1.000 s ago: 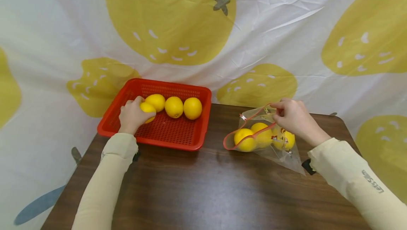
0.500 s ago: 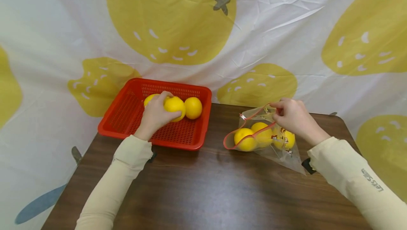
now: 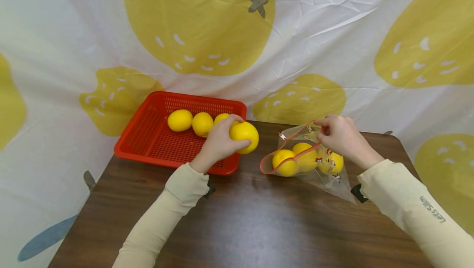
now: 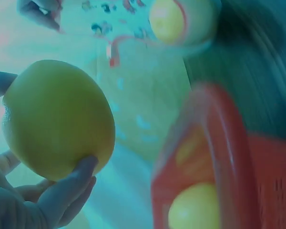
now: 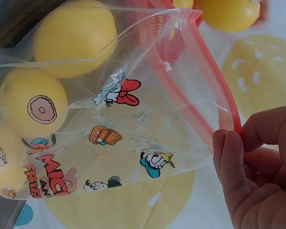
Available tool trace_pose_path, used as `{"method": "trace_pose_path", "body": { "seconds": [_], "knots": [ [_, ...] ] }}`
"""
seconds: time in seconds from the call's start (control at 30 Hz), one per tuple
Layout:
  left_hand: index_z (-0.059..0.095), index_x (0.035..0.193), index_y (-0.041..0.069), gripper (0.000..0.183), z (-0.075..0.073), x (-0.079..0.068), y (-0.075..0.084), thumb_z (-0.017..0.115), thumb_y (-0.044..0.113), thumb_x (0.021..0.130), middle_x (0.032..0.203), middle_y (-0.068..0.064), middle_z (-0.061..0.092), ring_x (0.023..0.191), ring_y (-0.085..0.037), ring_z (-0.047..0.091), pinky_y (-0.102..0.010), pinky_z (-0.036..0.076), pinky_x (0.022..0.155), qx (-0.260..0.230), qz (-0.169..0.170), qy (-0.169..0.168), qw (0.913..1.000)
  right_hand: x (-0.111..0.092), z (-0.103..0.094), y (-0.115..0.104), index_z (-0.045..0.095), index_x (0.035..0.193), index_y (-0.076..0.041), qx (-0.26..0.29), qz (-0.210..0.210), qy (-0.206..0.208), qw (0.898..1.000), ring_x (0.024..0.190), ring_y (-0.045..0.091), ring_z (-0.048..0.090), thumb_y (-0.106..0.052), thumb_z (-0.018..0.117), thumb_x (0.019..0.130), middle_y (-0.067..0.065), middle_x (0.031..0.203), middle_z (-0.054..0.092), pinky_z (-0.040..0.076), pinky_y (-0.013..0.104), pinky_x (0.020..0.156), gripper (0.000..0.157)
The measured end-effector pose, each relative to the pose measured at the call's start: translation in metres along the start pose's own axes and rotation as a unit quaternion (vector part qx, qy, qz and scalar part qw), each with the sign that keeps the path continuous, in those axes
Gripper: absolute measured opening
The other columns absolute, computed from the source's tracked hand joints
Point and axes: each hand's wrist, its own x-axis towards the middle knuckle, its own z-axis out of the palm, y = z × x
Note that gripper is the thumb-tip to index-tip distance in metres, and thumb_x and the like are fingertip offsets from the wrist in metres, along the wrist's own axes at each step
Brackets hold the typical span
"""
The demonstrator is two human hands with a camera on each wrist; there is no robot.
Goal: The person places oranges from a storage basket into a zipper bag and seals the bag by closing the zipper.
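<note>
My left hand grips a round yellow citrus fruit over the right rim of the red basket. Thumb and fingers wrap around the same fruit in the left wrist view. My right hand pinches the red zip edge of a clear zip bag, holding its mouth open toward the basket. Inside the bag lie several yellow citrus fruits. Printed cartoon figures cover the bag's film, plain in the right wrist view, where my right fingers clasp the red edge.
Three more yellow citrus fruits sit in a row in the basket, the right one partly behind my left hand. Basket and bag rest on a dark wooden table. Behind it hangs a white cloth with large yellow fruit prints.
My left hand has lifted a yellow citrus fruit from the basket's left part and carried it rightward to the right rim. My right hand and the bag stay where they were.
</note>
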Motion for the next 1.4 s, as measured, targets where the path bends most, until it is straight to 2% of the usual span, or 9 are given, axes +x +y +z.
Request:
{"method": "trace_pose_path", "body": {
  "seconds": [0.4, 0.57, 0.7, 0.93, 1.0, 1.13, 1.2, 1.23, 1.4],
  "knots": [
    [0.054, 0.109, 0.017, 0.044, 0.039, 0.006, 0.03, 0.071, 0.033, 0.072, 0.106, 0.0, 0.06, 0.087, -0.016, 0.054, -0.029, 0.044, 0.073, -0.077, 0.023, -0.049, 0.9955, 0.001, 0.001, 0.0, 0.063, 0.106, 0.009, 0.006, 0.007, -0.008, 1.0, 0.042, 0.013, 0.039, 0.0, 0.054, 0.076, 0.007, 0.065, 0.049, 0.034, 0.026, 0.043, 0.032],
    [0.053, 0.11, 0.019, 0.042, 0.052, 0.011, 0.042, 0.07, 0.033, 0.074, 0.107, -0.002, 0.06, 0.088, -0.019, 0.054, -0.028, 0.045, 0.073, -0.116, 0.015, -0.073, 0.9905, 0.001, 0.002, 0.0, 0.063, 0.105, 0.009, 0.009, 0.01, -0.01, 1.0, 0.042, 0.014, 0.038, 0.0, 0.054, 0.076, 0.007, 0.065, 0.048, 0.034, 0.026, 0.042, 0.032],
    [0.052, 0.11, 0.019, 0.04, 0.063, 0.013, 0.048, 0.07, 0.029, 0.076, 0.109, -0.007, 0.06, 0.093, -0.02, 0.056, -0.027, 0.047, 0.071, -0.182, -0.008, -0.109, 0.9771, 0.001, 0.003, -0.002, 0.064, 0.104, 0.01, 0.009, 0.007, -0.01, 1.0, 0.044, 0.014, 0.035, 0.001, 0.054, 0.074, 0.007, 0.064, 0.047, 0.031, 0.025, 0.042, 0.032],
    [0.05, 0.115, 0.017, 0.04, 0.075, 0.017, 0.055, 0.068, 0.023, 0.08, 0.114, -0.011, 0.057, 0.088, -0.021, 0.058, -0.033, 0.053, 0.058, -0.305, -0.088, -0.144, 0.9374, 0.003, 0.006, -0.007, 0.064, 0.103, 0.009, 0.011, 0.002, -0.01, 1.0, 0.045, 0.014, 0.038, 0.002, 0.057, 0.075, 0.008, 0.063, 0.048, 0.032, 0.025, 0.042, 0.03],
    [0.051, 0.115, 0.018, 0.041, 0.078, 0.018, 0.056, 0.069, 0.025, 0.078, 0.114, -0.01, 0.057, 0.087, -0.02, 0.058, -0.032, 0.053, 0.058, -0.3, -0.097, -0.138, 0.9391, 0.003, 0.007, -0.008, 0.064, 0.104, 0.009, 0.017, 0.004, -0.014, 1.0, 0.043, 0.013, 0.039, 0.002, 0.057, 0.076, 0.008, 0.064, 0.048, 0.033, 0.025, 0.042, 0.03],
    [0.053, 0.116, 0.018, 0.049, 0.082, 0.019, 0.059, 0.074, 0.031, 0.073, 0.113, -0.005, 0.058, 0.087, -0.015, 0.055, -0.024, 0.049, 0.067, -0.225, -0.064, -0.121, 0.9648, 0.005, 0.008, -0.01, 0.063, 0.105, 0.01, 0.031, 0.014, -0.017, 0.999, 0.04, 0.013, 0.04, 0.002, 0.057, 0.076, 0.009, 0.064, 0.05, 0.035, 0.025, 0.039, 0.031],
    [0.054, 0.12, 0.017, 0.053, 0.084, 0.02, 0.06, 0.074, 0.032, 0.073, 0.113, -0.004, 0.059, 0.088, -0.015, 0.055, -0.022, 0.046, 0.07, -0.193, -0.037, -0.126, 0.9722, 0.006, 0.008, -0.009, 0.063, 0.105, 0.01, 0.035, 0.019, -0.014, 0.999, 0.04, 0.013, 0.041, 0.002, 0.057, 0.076, 0.01, 0.065, 0.051, 0.035, 0.025, 0.039, 0.031],
    [0.054, 0.121, 0.015, 0.054, 0.085, 0.02, 0.061, 0.074, 0.03, 0.074, 0.115, -0.004, 0.059, 0.091, -0.014, 0.055, -0.021, 0.046, 0.074, -0.19, -0.022, -0.132, 0.9726, 0.007, 0.008, -0.009, 0.064, 0.105, 0.01, 0.034, 0.019, -0.01, 0.999, 0.041, 0.013, 0.041, 0.002, 0.057, 0.076, 0.01, 0.065, 0.051, 0.035, 0.025, 0.039, 0.031],
    [0.056, 0.122, 0.005, 0.042, 0.085, 0.021, 0.063, 0.065, 0.015, 0.082, 0.121, -0.013, 0.057, 0.095, -0.019, 0.061, -0.023, 0.05, 0.075, -0.272, -0.005, -0.18, 0.9454, 0.009, 0.006, -0.01, 0.065, 0.1, 0.01, 0.033, 0.01, 0.005, 0.999, 0.048, 0.015, 0.043, 0.002, 0.056, 0.074, 0.011, 0.065, 0.053, 0.037, 0.027, 0.044, 0.029]
  ]
}}
